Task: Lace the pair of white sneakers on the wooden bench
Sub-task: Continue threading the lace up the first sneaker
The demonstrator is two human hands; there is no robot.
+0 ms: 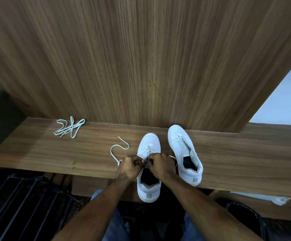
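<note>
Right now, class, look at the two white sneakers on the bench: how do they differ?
The near sneaker has both hands on it, left hand and right hand gripping its lace; the far sneaker lies untouched. The near sneaker's heel hangs over the bench edge; the far sneaker sits fully on it. The near sneaker points straight at the wall; the far sneaker is angled. Both are white, toes towards the wall.
</note>
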